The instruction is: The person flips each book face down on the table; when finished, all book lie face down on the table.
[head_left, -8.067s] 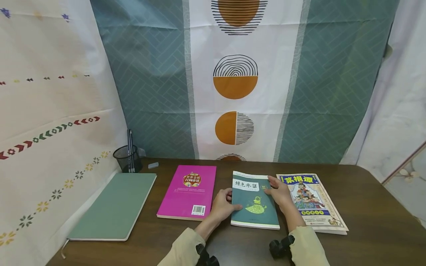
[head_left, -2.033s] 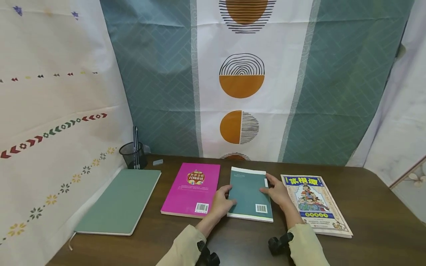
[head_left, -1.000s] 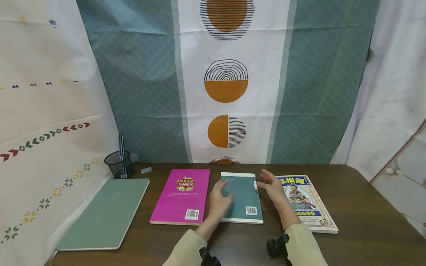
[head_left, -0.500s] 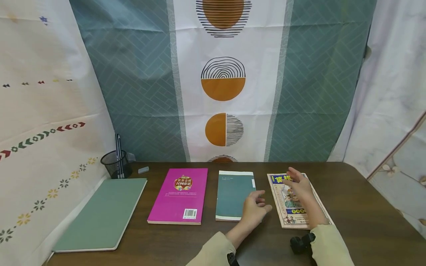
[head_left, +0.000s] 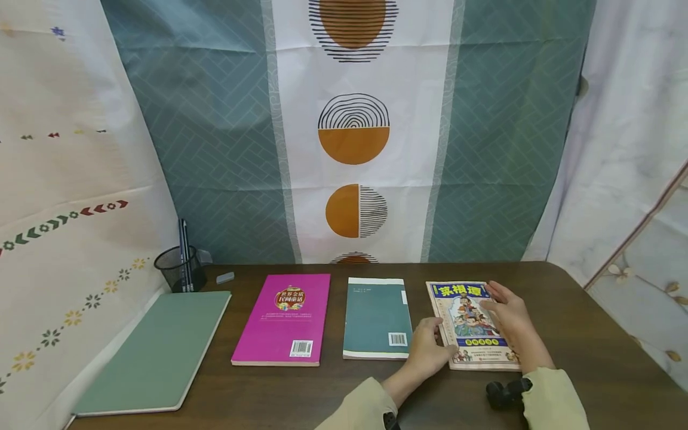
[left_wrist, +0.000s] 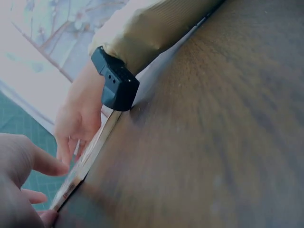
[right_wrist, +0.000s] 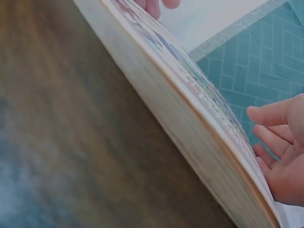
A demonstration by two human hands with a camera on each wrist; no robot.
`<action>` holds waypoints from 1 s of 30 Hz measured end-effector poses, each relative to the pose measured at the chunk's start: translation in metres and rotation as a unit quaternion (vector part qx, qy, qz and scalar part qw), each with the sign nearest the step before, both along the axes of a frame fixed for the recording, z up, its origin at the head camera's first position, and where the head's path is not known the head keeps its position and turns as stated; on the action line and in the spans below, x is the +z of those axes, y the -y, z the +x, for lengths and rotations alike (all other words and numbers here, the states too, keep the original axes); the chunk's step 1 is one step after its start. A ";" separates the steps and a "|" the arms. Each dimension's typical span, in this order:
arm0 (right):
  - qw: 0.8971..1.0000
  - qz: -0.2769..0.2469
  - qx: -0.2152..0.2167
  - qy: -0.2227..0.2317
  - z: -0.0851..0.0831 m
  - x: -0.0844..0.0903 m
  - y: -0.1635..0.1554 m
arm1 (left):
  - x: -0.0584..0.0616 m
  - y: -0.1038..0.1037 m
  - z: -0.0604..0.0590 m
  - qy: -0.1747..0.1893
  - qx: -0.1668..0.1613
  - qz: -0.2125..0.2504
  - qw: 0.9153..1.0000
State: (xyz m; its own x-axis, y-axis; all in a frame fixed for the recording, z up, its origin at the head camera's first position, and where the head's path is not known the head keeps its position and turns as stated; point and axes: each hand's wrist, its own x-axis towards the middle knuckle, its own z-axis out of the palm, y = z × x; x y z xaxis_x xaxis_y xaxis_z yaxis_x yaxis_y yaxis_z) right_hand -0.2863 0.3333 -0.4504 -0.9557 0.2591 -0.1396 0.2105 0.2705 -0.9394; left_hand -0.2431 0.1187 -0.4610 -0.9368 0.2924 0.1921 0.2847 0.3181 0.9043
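**A:** Illustrated book (head_left: 472, 322), the one with the cartoon cover, is what we've got our hands on. It lies flat, face up, at the right end of the row on the brown table (head_left: 591, 334). Its long axis runs from us toward the curtain, title end at the far side, and the whole thing is twisted a little so the near end drifts right.

**B:** Agreed. Our left hand (head_left: 427, 352) sits at its near left corner, fingers bent against the edge, and the left wrist view shows the thumb at that edge. We can't tell whether it really pinches the cover or just touches it. Our right hand (head_left: 507, 313) lies on the cover by the right edge, fingers loose and nearly straight, not clamped on anything.

**A:** Room-wise, a teal and white curtain (head_left: 355, 131) with orange circles hangs behind the table, with pale patterned cloth on both sides.

**B:** To the left there's the teal book (head_left: 376, 316), back cover up, just beside ours but apart. Then the pink book (head_left: 285, 319), a green notebook (head_left: 156, 352), a mesh pen cup (head_left: 180, 270) and a small eraser (head_left: 225, 278) at the back. Nothing lies on top of our book except our hands.
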 end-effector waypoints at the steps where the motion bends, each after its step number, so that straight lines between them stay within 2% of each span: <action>1: 1.000 0.004 0.006 0.003 0.000 0.000 -0.001 | 0.000 -0.001 0.000 -0.008 0.001 -0.016 1.000; 3: 1.000 0.008 0.015 0.008 0.000 -0.001 -0.003 | 0.001 -0.002 0.001 -0.020 0.003 -0.039 0.999; 5: 1.000 0.009 0.022 0.008 0.000 -0.003 -0.004 | 0.001 -0.003 0.001 -0.021 0.006 -0.039 0.999; 10: 0.999 0.023 0.028 -0.009 0.002 -0.005 -0.006 | 0.001 -0.008 0.002 0.000 0.026 -0.011 1.000; 15: 0.999 0.003 0.032 -0.015 0.005 -0.005 -0.006 | 0.001 -0.014 0.005 0.034 0.051 0.011 0.998; 19: 0.999 -0.002 0.033 -0.016 0.007 -0.005 -0.007 | 0.001 -0.016 0.006 0.052 0.054 0.038 0.996; 21: 0.999 0.003 0.032 -0.017 0.006 -0.005 -0.008 | 0.001 -0.017 0.005 0.058 0.044 0.074 0.995; 23: 0.999 0.000 0.031 -0.018 0.005 -0.005 -0.008 | -0.001 -0.018 0.004 0.072 0.029 0.123 0.989; 27: 0.999 -0.005 0.030 -0.019 0.004 -0.005 -0.008 | -0.004 -0.018 0.002 0.109 -0.008 0.220 0.969; 30: 0.999 -0.005 0.027 -0.020 0.003 -0.004 -0.007 | -0.004 -0.019 0.002 0.124 -0.024 0.249 0.960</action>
